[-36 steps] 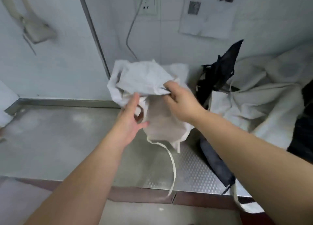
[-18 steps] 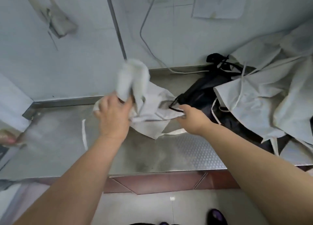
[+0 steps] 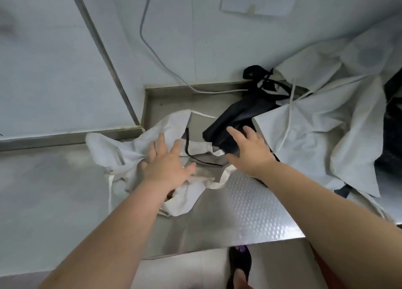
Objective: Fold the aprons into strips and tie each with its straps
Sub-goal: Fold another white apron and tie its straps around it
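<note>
A crumpled white apron (image 3: 121, 151) lies on the steel counter (image 3: 65, 191), one thin white strap hanging down its left side. My left hand (image 3: 167, 164) rests flat on the apron with straight, spread fingers. My right hand (image 3: 248, 147) hovers with fingers stretched out over the near end of a black apron (image 3: 235, 123); I cannot tell whether it touches the cloth. A thin black strap (image 3: 200, 160) runs across the white apron between my hands.
A heap of white aprons (image 3: 315, 132) fills the right of the counter, with more black cloth (image 3: 391, 136) at the far right. A grey cable (image 3: 165, 62) hangs down the tiled wall. The counter's front edge (image 3: 217, 247) is near; a shoe shows below it.
The white apron, held up bunched in my left hand, now lies on the counter. My left hand has flattened onto it. My right hand has let go and reached toward the black apron.
</note>
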Demonstrator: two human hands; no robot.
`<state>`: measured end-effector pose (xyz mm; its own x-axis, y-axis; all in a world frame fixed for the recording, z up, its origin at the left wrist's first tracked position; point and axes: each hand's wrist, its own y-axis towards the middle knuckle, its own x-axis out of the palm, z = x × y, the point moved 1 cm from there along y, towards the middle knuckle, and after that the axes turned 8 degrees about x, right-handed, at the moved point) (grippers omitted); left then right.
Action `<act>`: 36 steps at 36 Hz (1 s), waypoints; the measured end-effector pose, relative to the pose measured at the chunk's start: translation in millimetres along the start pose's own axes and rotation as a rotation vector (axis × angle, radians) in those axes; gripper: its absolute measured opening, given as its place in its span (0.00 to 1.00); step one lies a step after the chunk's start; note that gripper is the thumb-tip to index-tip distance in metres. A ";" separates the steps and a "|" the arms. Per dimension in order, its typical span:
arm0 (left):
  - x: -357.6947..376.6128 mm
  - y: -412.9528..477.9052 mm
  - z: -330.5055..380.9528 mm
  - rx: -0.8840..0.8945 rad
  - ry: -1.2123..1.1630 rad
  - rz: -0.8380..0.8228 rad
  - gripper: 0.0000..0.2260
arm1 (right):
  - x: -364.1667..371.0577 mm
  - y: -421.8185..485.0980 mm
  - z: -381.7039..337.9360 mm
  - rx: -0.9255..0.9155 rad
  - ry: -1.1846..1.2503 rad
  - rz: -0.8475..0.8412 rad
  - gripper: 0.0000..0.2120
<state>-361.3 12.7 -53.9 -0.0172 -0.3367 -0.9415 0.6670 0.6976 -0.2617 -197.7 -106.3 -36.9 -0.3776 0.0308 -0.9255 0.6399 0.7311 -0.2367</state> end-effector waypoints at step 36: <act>49.2 136.5 73.5 -0.183 -0.002 -0.208 0.52 | -25.5 167.7 121.8 0.211 -0.428 -0.058 0.20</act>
<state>-216.4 44.8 -120.3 -0.1384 -0.4860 -0.8629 0.5031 0.7160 -0.4839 0.7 -67.5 -89.0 -0.1358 -0.3219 -0.9370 0.7646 0.5674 -0.3058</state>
